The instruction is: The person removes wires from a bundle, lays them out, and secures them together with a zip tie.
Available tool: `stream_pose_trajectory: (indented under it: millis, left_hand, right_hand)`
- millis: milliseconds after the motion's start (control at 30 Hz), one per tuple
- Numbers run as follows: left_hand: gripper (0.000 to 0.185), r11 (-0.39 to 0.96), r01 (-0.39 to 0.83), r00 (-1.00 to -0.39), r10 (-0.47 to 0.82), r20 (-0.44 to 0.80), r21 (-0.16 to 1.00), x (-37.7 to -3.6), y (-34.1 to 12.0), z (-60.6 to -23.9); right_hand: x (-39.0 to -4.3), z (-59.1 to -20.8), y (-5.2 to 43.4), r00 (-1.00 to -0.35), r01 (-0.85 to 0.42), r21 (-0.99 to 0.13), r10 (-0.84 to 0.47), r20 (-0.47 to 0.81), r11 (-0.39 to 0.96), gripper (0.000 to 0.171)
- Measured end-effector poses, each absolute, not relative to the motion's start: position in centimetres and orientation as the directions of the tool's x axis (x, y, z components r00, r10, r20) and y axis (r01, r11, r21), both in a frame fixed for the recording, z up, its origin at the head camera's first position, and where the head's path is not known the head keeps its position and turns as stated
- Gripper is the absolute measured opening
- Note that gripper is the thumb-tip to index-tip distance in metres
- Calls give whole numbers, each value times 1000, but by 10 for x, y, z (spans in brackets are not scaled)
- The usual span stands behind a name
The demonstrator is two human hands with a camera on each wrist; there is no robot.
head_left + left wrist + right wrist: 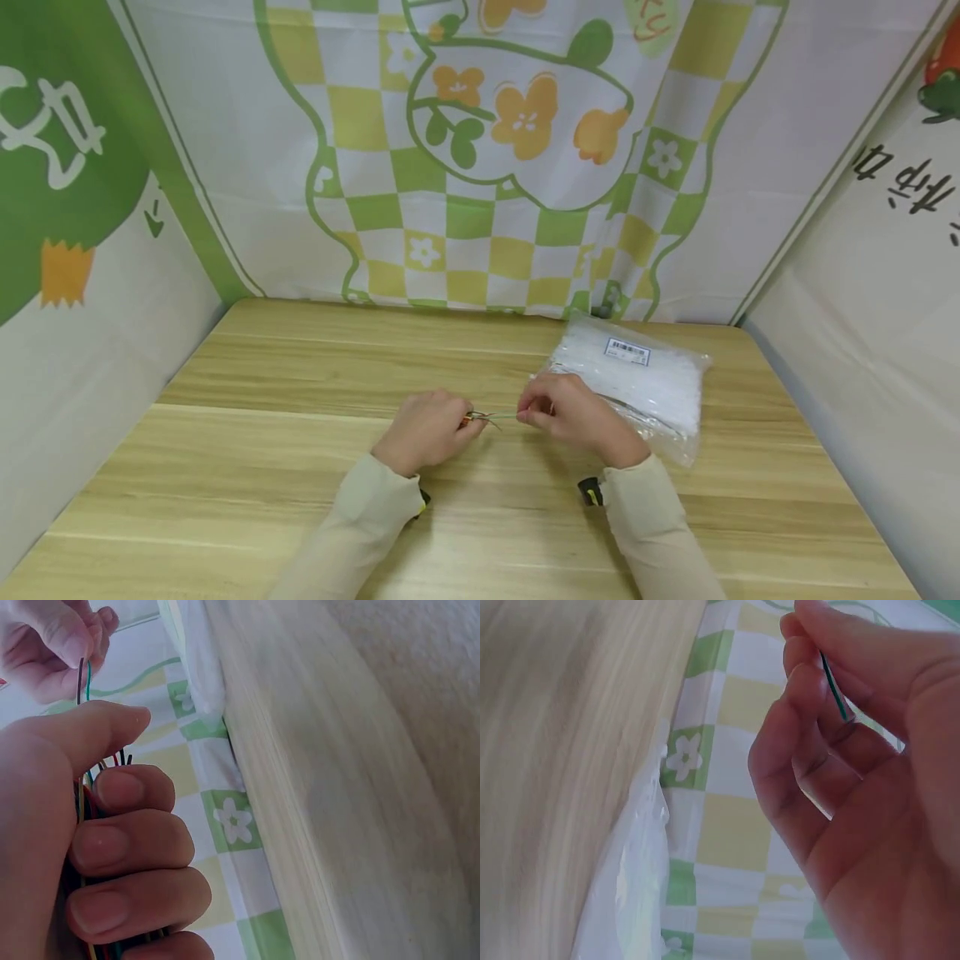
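Observation:
My left hand [427, 429] is curled round a bundle of thin coloured wires [84, 802] over the middle of the wooden table [300, 467]. In the left wrist view the fingers [127, 847] wrap the bundle and the thumb lies across its top. My right hand [570, 414] sits just to the right and pinches the ends of a green wire [834, 694] and a dark one [80, 679] drawn out of the bundle. The short stretch of wire [491, 416] spans the gap between both hands.
A clear plastic bag of white parts [645, 379] with a printed label lies on the table directly behind my right hand. Printed cloth walls [480, 167] close in the back and both sides. Bare tabletop extends to the left and front.

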State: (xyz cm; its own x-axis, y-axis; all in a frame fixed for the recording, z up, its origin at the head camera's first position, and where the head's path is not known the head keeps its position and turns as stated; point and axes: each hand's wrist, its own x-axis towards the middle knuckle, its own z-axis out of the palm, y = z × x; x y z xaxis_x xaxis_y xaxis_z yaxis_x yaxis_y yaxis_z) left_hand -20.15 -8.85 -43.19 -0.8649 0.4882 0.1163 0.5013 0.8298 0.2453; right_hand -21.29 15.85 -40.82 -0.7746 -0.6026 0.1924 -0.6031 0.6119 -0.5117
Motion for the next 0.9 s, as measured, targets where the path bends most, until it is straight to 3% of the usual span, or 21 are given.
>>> stream_pose_trajectory:
  millis: [300,667,900]
  left_hand:
    - [51,818,505,-860,502,87,274,-207,-90,-435]
    - [39,792,524,-845,530,72,314,-210,-102,-426]
    - [44,789,510,-847,530,41,344,-212,-111,-425]
  right_hand:
    - [-207,-405,155,-767,-639,-408,-579,275,652,11]
    - [-215,-402,186,-840,-543,-437,-471,271,717,10]
    - [-218,-401,209,-873,-488,-495,-407,269,719,15]
